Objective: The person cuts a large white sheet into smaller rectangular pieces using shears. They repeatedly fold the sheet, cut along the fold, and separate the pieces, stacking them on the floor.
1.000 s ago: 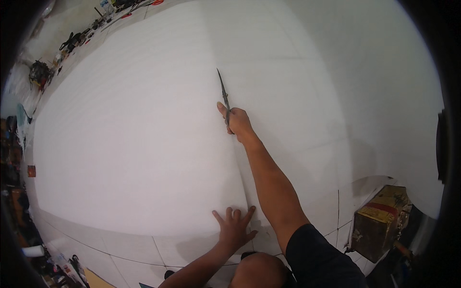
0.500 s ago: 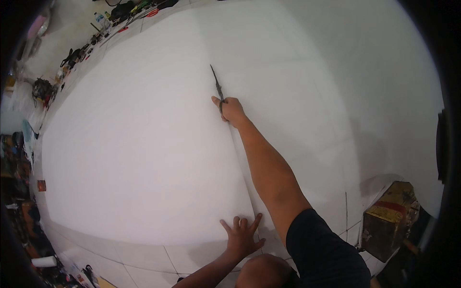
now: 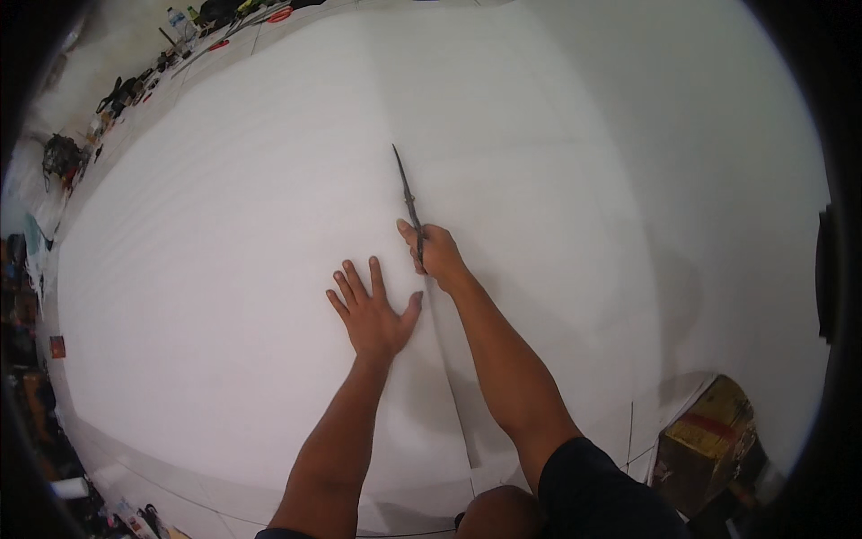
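Note:
A large white sheet (image 3: 206, 225) covers most of the floor, with a cut edge running from near my knee up to the scissors. My right hand (image 3: 440, 252) grips a pair of dark metal scissors (image 3: 408, 193) by the handles, with the blades pointing away from me over the sheet. The blades look closed or nearly so. Just left of the cut edge, my left hand (image 3: 373, 314) lies flat on the sheet with its fingers spread. Its thumb rests close to the cut line.
A worn yellow and brown box (image 3: 705, 440) stands at the lower right. Along the far left lie red-handled scissors (image 3: 280, 14), a plastic bottle (image 3: 178, 20) and assorted clutter. A small red packet (image 3: 57, 347) sits by the sheet's left edge. White tiles show near me.
My left hand has moved forward from the sheet's near edge to beside the cut, close to my right hand. The right hand and scissors appear slightly lower in the picture.

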The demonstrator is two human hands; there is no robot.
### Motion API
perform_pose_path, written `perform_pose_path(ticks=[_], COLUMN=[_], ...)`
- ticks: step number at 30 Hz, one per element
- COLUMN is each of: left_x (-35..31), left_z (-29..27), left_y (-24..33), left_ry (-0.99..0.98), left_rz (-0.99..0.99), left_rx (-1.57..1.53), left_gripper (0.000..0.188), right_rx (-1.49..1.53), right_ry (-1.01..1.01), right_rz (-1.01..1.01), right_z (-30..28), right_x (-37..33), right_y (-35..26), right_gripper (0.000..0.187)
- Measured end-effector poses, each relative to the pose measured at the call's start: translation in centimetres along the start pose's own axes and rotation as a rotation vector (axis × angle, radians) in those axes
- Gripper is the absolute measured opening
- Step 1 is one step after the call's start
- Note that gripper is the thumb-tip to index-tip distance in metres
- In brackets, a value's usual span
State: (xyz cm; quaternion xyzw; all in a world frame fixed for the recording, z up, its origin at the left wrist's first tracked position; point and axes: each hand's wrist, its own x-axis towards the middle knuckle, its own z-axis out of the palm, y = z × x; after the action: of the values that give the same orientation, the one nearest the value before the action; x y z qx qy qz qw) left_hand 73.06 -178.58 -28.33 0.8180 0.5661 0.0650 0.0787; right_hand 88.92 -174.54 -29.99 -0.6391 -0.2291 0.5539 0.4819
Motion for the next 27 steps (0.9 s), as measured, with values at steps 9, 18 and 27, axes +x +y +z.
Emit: perform_pose_path(ticks=[9, 18, 27], left_x=[2.1, 1.2, 1.2], left_z=[-1.0, -0.5, -0.2], left_y=[-0.1, -0.2, 0.4], left_ry=[-0.174, -0.254, -0.314], left_rz=[-0.062, -0.072, -0.098], left_rx=[-0.054, -0.048, -0.021], left_gripper=[0.095, 0.096, 0.098], right_rx=[-0.065, -0.238, -0.352], right_ry=[0.007, 0.066, 0.234], right_rz=[0.126, 0.144, -0.073], right_z=[0.0, 0.8, 2.3], right_x=[0.7, 6.4, 18.2], right_y=[-1.0, -6.1, -12.4], right_gripper=[0.046, 0.063, 0.060])
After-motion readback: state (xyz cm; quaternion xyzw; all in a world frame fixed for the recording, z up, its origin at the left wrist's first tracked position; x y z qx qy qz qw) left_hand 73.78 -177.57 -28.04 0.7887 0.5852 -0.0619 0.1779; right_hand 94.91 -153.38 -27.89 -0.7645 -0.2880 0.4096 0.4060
